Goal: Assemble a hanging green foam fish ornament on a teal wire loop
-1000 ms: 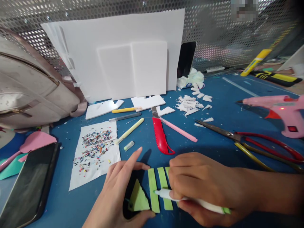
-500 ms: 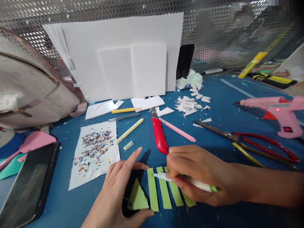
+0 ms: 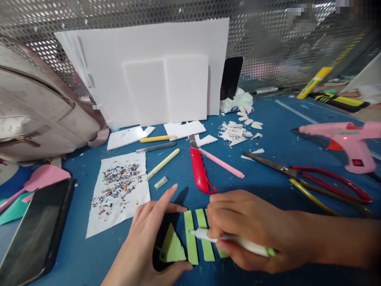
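My right hand (image 3: 247, 230) is closed round a white marker (image 3: 238, 240) with a green end. Its tip touches the leftmost of several light green strips (image 3: 191, 238) lying side by side on the blue table. Part of the other strips is hidden under this hand. My left hand (image 3: 149, 238) is spread open, its fingertips and thumb at the top and bottom ends of that same strip. Between thumb and fingers lies a green triangular piece (image 3: 172, 246). Ahead are a red-handled knife (image 3: 200, 171), a pale yellow marker (image 3: 163, 164) and a small marker cap (image 3: 161, 182).
White paper with tiny coloured bits (image 3: 98, 218) lies left, beside a phone (image 3: 38, 226) and bag (image 3: 38, 107). White boards (image 3: 184, 91) stand behind. Pliers (image 3: 287, 171) and a pink glue gun (image 3: 351, 135) lie right. White scraps (image 3: 235, 133) are scattered at the back.
The marker tip has moved down along the leftmost strip, and my right hand has shifted slightly downward with it. My left hand stays in place.
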### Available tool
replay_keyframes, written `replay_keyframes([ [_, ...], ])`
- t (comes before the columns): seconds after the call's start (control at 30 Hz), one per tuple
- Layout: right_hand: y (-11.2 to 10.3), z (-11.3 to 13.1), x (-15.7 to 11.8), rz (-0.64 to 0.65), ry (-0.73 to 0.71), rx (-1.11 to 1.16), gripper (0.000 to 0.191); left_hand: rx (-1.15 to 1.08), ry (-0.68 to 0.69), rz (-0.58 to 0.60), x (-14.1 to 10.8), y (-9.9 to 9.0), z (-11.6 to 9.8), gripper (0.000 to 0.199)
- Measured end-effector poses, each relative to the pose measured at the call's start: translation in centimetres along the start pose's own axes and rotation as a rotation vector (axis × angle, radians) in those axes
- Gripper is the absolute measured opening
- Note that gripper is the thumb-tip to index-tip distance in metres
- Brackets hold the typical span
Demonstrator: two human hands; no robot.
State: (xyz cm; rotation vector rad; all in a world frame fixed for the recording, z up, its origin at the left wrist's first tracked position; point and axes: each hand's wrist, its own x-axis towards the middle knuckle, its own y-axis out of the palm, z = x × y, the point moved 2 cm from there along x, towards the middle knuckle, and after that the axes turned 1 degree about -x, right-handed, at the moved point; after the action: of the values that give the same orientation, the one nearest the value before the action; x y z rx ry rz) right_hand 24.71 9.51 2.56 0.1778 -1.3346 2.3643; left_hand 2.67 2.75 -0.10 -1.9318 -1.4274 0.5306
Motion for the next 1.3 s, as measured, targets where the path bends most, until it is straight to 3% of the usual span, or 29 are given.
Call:
replay_keyframes([
  [0.17,0.0,0.3,0.0,0.004,-0.013,0.049,0.01,0.005,0.014,-0.009,0.0,0.0,0.0,0.096],
  [0.37,0.5,0.6,-0.2,-0.028,-0.066,-0.145,0.016,0.009,0.02,-0.012,0.0,0.1,0.1,0.099],
  [0.5,0.8,0.8,-0.2,0.035,-0.109,-0.038,0.015,0.013,0.026,-0.02,0.0,0.1,0.1,0.099],
  [0.8,0.2,0.6,-0.1,-0.032,0.058,-0.025,0.012,0.004,0.014,-0.006,0.0,0.1,0.0,0.099],
  [0.97,0.5,1.1,-0.1,0.018,-0.035,0.014,0.016,0.017,0.034,-0.022,-0.1,0.1,0.1,0.098],
  [1.17,0.3,1.1,-0.1,-0.043,0.068,-0.001,0.014,0.021,0.032,-0.016,-0.1,0.1,0.2,0.103],
  [1.3,0.4,1.2,0.0,0.02,0.009,-0.005,0.014,0.008,0.019,-0.019,0.0,0.2,0.1,0.102],
])
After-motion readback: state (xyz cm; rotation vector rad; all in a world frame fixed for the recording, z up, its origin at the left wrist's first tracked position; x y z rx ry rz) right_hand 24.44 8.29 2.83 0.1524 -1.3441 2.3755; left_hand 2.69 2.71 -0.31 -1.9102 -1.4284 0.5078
